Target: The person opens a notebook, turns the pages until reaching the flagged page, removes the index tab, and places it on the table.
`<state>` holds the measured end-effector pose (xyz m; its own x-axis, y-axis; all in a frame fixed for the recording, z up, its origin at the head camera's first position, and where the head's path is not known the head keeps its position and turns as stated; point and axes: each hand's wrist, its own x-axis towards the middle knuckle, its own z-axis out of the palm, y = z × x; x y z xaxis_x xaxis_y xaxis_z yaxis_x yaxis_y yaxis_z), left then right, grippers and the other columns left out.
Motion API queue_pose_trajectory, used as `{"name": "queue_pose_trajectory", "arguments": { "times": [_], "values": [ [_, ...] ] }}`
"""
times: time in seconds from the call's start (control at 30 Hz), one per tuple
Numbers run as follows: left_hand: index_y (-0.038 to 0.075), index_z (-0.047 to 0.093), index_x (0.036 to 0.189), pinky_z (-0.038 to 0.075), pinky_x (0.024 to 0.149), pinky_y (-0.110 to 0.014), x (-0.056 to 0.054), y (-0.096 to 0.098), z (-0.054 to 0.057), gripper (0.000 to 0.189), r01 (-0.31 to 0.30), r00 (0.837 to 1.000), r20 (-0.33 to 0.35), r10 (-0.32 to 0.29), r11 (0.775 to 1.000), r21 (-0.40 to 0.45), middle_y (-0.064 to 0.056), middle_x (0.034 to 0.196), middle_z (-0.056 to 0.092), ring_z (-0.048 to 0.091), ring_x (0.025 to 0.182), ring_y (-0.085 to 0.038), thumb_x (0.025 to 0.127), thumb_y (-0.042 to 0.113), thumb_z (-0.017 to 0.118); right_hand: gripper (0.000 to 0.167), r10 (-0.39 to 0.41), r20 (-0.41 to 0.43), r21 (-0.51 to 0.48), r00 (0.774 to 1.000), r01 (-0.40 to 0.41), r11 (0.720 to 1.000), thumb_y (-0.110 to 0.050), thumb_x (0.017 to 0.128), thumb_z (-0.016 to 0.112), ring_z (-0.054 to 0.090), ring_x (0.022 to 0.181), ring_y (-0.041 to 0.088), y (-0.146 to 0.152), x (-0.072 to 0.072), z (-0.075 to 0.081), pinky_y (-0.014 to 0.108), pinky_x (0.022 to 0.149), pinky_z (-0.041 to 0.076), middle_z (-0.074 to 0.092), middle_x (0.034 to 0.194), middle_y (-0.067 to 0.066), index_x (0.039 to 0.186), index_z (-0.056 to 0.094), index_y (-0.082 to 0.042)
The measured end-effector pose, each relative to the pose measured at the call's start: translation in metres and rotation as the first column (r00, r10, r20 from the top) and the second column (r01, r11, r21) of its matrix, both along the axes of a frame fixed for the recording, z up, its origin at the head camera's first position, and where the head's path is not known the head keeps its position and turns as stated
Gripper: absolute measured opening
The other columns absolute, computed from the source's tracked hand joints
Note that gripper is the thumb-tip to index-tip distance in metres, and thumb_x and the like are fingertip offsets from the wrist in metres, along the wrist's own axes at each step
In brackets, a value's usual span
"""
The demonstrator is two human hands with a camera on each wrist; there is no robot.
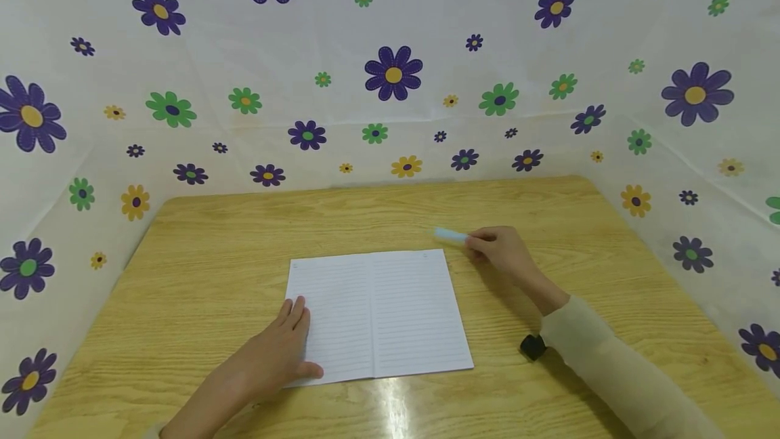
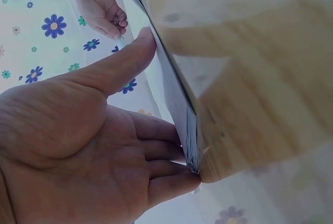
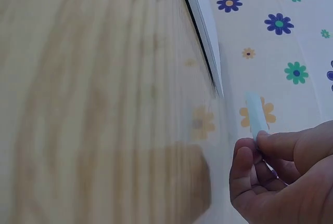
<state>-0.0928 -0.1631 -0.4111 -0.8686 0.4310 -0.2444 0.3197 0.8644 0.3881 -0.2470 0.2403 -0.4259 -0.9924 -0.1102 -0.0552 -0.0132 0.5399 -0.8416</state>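
Observation:
An open notebook with lined white pages lies flat on the wooden table. My left hand rests on the left edge of its left page, thumb and fingers fairly straight; the left wrist view shows the thumb and fingertips touching the notebook's edge. Beyond the notebook's upper right corner, my right hand pinches a slim pale blue strip between thumb and fingers. In the right wrist view the strip sticks out past the fingertips; its lower end is hidden in the hand, and its exact kind cannot be told.
The wooden table has a glossy surface with a bright reflection near its front. A white cloth printed with purple, green and yellow flowers stands around the back and sides. A small black block sits by the right sleeve.

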Motion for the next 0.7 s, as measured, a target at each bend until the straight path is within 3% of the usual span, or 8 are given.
{"name": "queue_pose_trajectory", "arguments": {
  "times": [0.47, 0.7],
  "values": [
    [-0.025, 0.034, 0.146, 0.03, 0.117, -0.061, 0.001, 0.0, 0.001, 0.097, 0.021, 1.0, -0.017, -0.022, 0.999, -0.042, -0.045, 0.156, 0.023, 0.021, 0.147, -0.059, 0.09, 0.041, 0.079, 0.033, -0.002, -0.006, -0.086, 1.0, 0.002, 0.996, -0.01, 0.104, 0.063, 0.067, 0.082, 0.017, 0.027, 0.011, 0.007, 0.025, 0.073, 0.059, 0.073, 0.101, 0.022, 0.123, 0.066, 0.016],
    [-0.025, 0.034, 0.145, 0.03, 0.117, -0.06, -0.001, 0.001, 0.0, 0.098, 0.027, 0.999, -0.021, -0.028, 0.998, -0.048, -0.045, 0.156, 0.023, 0.021, 0.146, -0.06, 0.09, 0.042, 0.078, 0.036, -0.014, 0.009, -0.081, 1.0, 0.015, 0.997, -0.011, 0.103, 0.065, 0.067, 0.077, 0.011, 0.037, 0.013, 0.012, 0.023, 0.07, 0.059, 0.074, 0.098, 0.018, 0.124, 0.064, 0.018]
  ]
}}
